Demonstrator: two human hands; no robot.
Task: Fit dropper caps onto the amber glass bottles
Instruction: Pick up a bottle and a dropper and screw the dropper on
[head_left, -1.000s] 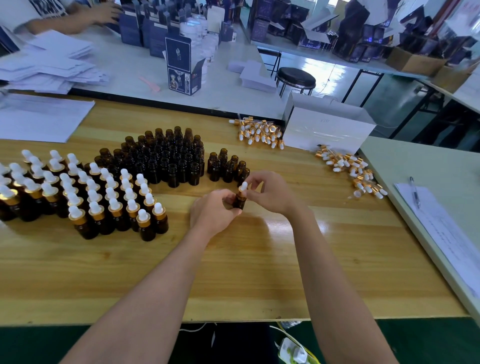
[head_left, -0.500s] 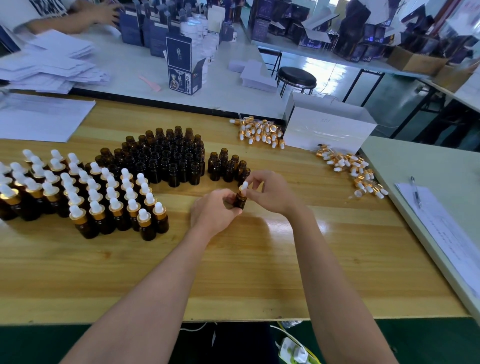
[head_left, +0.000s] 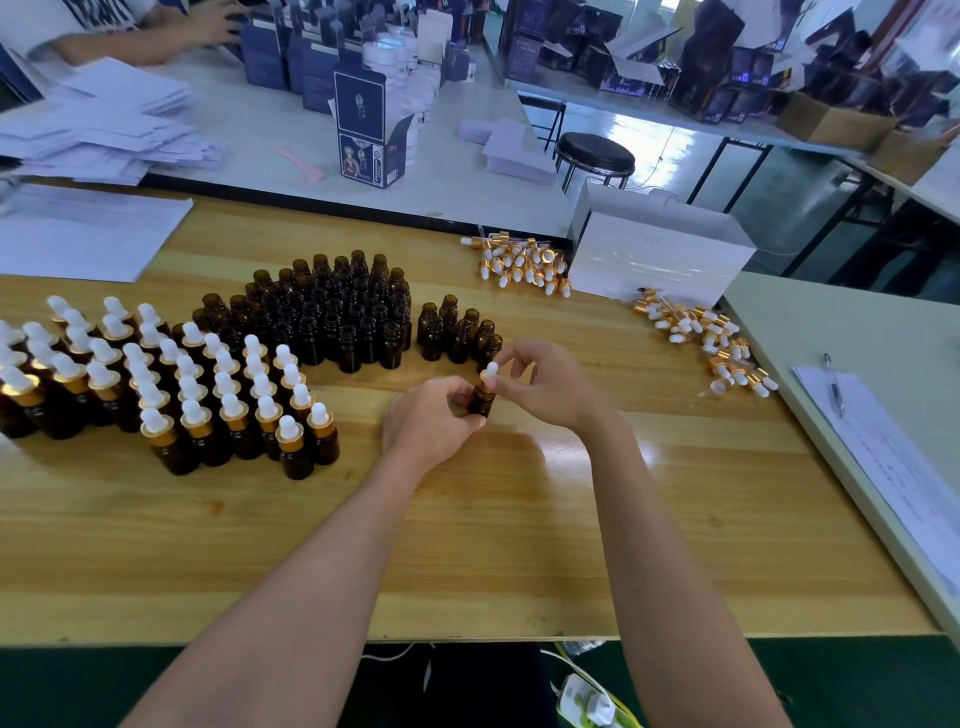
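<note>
Left hand (head_left: 434, 415): curled round the lower body of the amber bottle (head_left: 482, 401), thumb on the near side.
Right hand (head_left: 540, 384): thumb and fingertips pinched on the dropper cap (head_left: 491, 372), white bulb poking up between them.
Amber bottle: upright between the two hands; whether standing on the wooden table (head_left: 467, 545) or lifted just off it, cannot tell.
Dropper cap: sitting on the bottle's neck; how far screwed down, cannot tell.
Just beyond the grip: small cluster of open bottles (head_left: 460, 330), the nearest one close to the right hand's fingers.
Beyond the grip, to the left: large block of open bottles (head_left: 332, 312), packed tight.
Left of the grip: capped bottles (head_left: 182, 384) in rows, gold collars and white bulbs; nearest ones near the left hand but apart from it.
Well beyond the grip, slightly right: far pile of loose caps (head_left: 519, 262), just beside the white box (head_left: 660, 254).
Right of the grip: second scatter of loose caps (head_left: 701, 338), in front of the white box, near the table's right edge.
Further right: paper sheet (head_left: 893, 467) on the adjoining pale table, pen (head_left: 832, 384) lying on it.
Far left, beyond the capped rows: white sheets (head_left: 88, 239) lying flat.
</note>
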